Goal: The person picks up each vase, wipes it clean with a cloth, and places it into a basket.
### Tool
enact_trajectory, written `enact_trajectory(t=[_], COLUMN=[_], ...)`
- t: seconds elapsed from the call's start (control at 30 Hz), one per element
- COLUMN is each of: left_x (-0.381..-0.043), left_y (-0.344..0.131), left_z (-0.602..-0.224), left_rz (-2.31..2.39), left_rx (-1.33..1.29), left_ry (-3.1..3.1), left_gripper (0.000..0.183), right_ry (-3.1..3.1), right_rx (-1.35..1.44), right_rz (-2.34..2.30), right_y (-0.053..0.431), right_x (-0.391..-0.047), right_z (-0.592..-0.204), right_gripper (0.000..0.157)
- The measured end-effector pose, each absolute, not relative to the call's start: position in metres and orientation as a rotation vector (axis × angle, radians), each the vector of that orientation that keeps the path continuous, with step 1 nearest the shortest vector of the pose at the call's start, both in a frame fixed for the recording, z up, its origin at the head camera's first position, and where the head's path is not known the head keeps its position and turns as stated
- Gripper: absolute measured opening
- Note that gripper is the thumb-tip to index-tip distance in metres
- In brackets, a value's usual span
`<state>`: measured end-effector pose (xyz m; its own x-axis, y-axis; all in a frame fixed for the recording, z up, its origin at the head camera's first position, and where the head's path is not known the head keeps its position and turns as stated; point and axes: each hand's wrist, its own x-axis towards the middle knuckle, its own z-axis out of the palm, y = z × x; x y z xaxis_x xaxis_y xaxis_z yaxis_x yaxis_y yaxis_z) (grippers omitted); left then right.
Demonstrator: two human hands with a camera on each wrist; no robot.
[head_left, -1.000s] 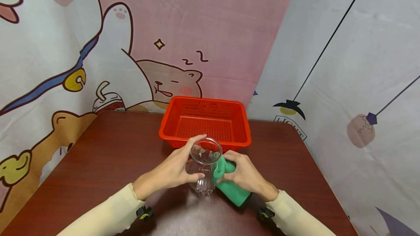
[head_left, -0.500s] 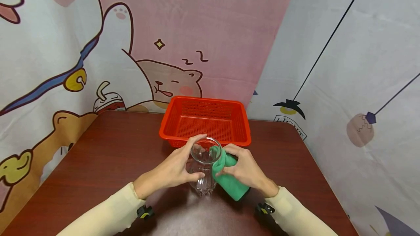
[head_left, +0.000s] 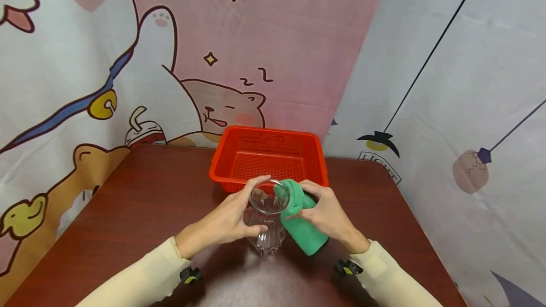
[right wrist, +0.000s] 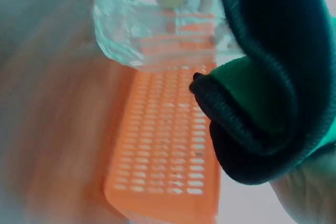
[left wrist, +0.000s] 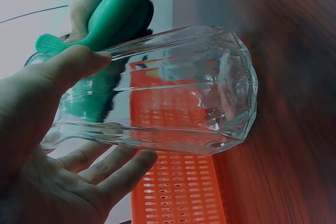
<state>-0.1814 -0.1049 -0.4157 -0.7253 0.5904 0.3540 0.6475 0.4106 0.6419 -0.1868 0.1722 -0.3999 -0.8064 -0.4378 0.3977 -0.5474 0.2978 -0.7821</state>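
Observation:
A clear glass vase [head_left: 265,237] with a round rim and faceted base is upright in front of the basket. My left hand [head_left: 228,218] grips it from the left, thumb at the near side; in the left wrist view the vase [left wrist: 173,93] shows fingers beneath it. My right hand [head_left: 330,214] holds a bunched green cloth [head_left: 306,236] at the right side of the vase's rim, part of the cloth over the edge. Dark trim edges the cloth [right wrist: 283,56] in the right wrist view. Whether the vase's base touches the table is unclear.
Just behind the vase, a red perforated plastic basket [head_left: 268,162] stands on the dark reddish-brown table [head_left: 158,184]. A cartoon-printed fabric backdrop [head_left: 298,37] rises behind the table and along its sides.
My right hand has moved slightly up with the cloth, which now laps over the vase's rim. The left hand keeps its grip on the vase. The head view has shifted slightly.

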Motion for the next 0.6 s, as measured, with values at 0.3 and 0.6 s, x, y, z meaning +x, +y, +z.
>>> enact_trajectory(t=[0.3,0.6], left_x=[-0.180,-0.170], left_y=[-0.103,-0.093], left_z=[-0.412,-0.404], left_rz=[-1.171,-1.018], left_rx=[-1.076,-0.916], left_ry=[-2.611,-2.602], left_gripper=[0.115,0.117], right_ry=[-2.468,-2.471], right_rx=[0.958,0.969], right_rz=[1.504,1.485], right_y=[0.181,0.192], right_x=[-0.189,-0.204], right_z=[-0.391,-0.411], right_gripper=[0.052,0.052])
